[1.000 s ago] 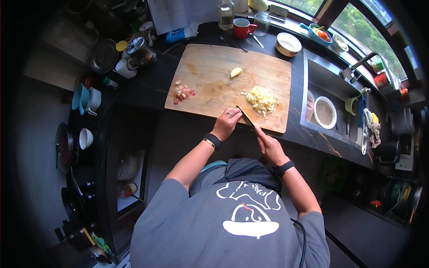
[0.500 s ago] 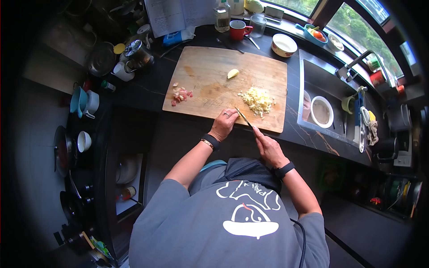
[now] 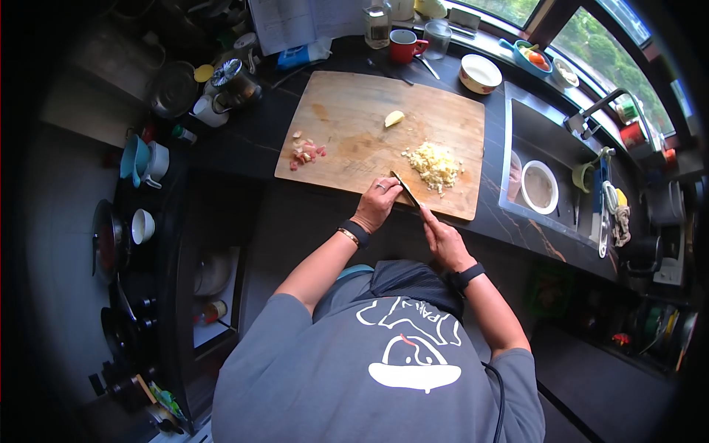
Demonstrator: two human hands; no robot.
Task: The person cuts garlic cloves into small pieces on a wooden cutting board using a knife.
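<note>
On a wooden cutting board (image 3: 354, 103), my right hand (image 3: 445, 240) is wrapped round the handle of a knife (image 3: 405, 189) at the near edge. Beside the blade, the fingers of my left hand (image 3: 377, 203) are pressed together on something I cannot make out. A heap of chopped pale yellow pieces (image 3: 434, 166) lies right of the blade. Farther back sits a single pale yellow wedge (image 3: 394, 118). Small pink chunks (image 3: 305, 150) are grouped at the board's left side.
Behind the board stand a red mug (image 3: 403, 46), a glass jar (image 3: 436, 40) and a white bowl (image 3: 480, 74). A sink (image 3: 543, 144) with a white round container (image 3: 539, 187) is at the right. Metal pots and cups crowd the left.
The camera view has shifted slightly back and forth. Both hands stay at the board's near edge, and the knife's angle changes slightly beside my left fingers.
</note>
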